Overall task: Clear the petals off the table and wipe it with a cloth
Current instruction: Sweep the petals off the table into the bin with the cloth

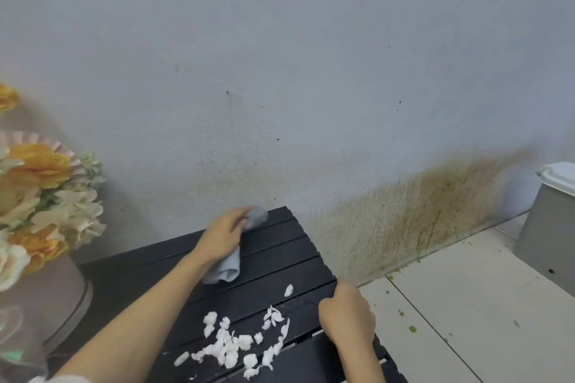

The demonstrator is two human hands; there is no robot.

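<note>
The left hand [225, 235] is gripping the cloth [231, 261] far on the table [289, 252] for wiping; the right hand [347, 314], fingers curled at the right edge, is seemingly steadying it beside the petals [236, 342].

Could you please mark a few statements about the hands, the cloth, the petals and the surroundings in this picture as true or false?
1. The left hand holds a light blue cloth on the black slatted table. True.
2. The white petals have all been cleared off the table. False: a scatter of them lies on the near part of the table, between the two arms.
3. The right hand rests at the table's right edge. True.
4. The right hand holds the cloth. False: only the left hand grips it.
5. A bunch of orange and cream flowers stands at the left. True.
6. The grey bin stands on the table. False: it stands on the tiled floor at the right.
</note>
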